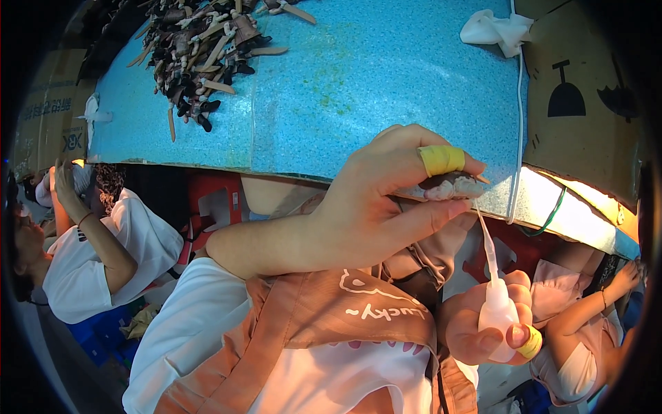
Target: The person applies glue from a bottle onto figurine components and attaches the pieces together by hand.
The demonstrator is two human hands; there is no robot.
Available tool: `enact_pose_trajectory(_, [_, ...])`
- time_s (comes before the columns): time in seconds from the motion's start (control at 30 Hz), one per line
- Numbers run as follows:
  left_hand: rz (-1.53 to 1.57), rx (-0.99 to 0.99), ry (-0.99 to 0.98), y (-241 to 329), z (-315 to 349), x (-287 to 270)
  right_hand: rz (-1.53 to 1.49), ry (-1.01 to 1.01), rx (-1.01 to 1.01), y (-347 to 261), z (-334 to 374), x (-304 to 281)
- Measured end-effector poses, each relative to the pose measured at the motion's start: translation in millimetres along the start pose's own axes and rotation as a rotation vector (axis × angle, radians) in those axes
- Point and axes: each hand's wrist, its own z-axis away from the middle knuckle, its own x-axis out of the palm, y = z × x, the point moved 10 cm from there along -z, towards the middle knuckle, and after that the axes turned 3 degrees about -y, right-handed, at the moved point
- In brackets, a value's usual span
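Observation:
My left hand [386,200] reaches in from the left above the table's near edge, a yellow band wrapped round one finger. Between thumb and fingers it pinches a small painted figurine [452,188], brown and pale pink, partly hidden by the fingers. Lower right, my right hand [486,324] grips a small white squeeze bottle [498,307], also with yellow wrap on a digit. The bottle's long thin nozzle [489,245] points up, its tip at the figurine's underside; whether they touch I cannot tell.
A blue speckled tabletop [386,83] bears a heap of similar dark figurines [200,55] at the far left. A crumpled white tissue [496,31] lies far right, beside a cardboard box [586,90] and a white cord [518,124]. People sit on both sides.

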Motion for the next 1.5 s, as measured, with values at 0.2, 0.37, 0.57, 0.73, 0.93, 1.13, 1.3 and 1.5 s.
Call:
enact_pose_trajectory(0.2, [0.010, -0.011, 0.003, -1.3, 0.6, -0.7, -0.016, -0.035, -0.002, 1.0, -0.6, 0.5])
enact_pose_trajectory(0.37, [0.058, -0.057, -0.002, -3.8, 0.8, 1.2, -0.055, 0.012, -0.039, -2.5, 1.2, -2.3])
enact_pose_trajectory(0.57, [0.049, -0.117, -0.057, -7.8, 2.5, 5.6, -0.005, -0.040, -0.037, -1.5, 1.0, 5.4])
enact_pose_trajectory(0.73, [0.136, -0.147, -0.032, -12.6, 5.4, 6.0, -0.005, -0.007, -0.013, -0.8, 0.9, 3.5])
enact_pose_trajectory(0.93, [0.133, -0.148, -0.039, -13.6, 6.2, 5.6, -0.055, -0.013, -0.008, 0.3, 2.6, 4.1])
enact_pose_trajectory(1.13, [0.140, -0.207, -0.022, -17.9, 5.0, 0.6, -0.233, 0.214, 0.462, 52.0, 16.0, -15.8])
enact_pose_trajectory(1.3, [0.138, -0.196, 0.118, -21.1, 9.6, -16.8, -0.258, -0.112, 0.613, 97.0, -3.2, 20.1])
enact_pose_trajectory(1.5, [0.421, -0.293, 0.281, -33.9, 18.3, -20.2, 0.160, -0.220, 0.262, 103.5, -39.7, 51.4])
